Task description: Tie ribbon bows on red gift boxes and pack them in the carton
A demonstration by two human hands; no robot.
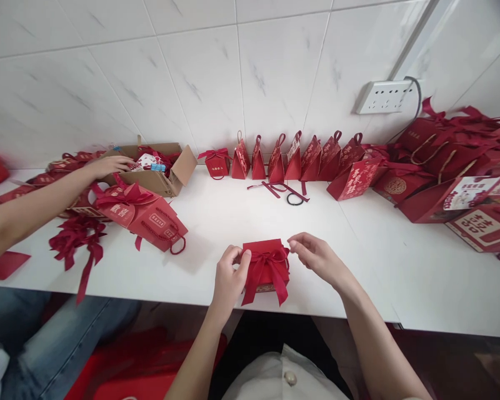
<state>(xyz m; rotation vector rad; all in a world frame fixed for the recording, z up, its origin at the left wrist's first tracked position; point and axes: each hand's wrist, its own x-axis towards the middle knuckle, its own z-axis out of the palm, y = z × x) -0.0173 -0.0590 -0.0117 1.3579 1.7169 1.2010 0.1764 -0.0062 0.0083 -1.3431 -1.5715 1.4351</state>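
A small red gift box point(263, 245) tied with a dark red ribbon bow point(269, 266) stands near the table's front edge. My left hand point(230, 275) grips its left side, thumb against the bow's left loop. Just off the box's upper right corner is my right hand point(316, 256), its fingers loosely curled and slightly apart with nothing visible in them. The ribbon's two tails hang down over the box front. Part of a dark twisted cord shows at the box's right side, and my left fingertips are partly hidden.
Red boxes point(259, 161) line the wall beside loose ribbon pieces point(275, 189) and a black ring point(295, 199). More gift boxes point(425, 189) are piled right. At left, a co-worker's hand point(114, 165) reaches to a cardboard carton point(156, 180), near ribbon bows point(77, 239) and a red bag point(150, 222).
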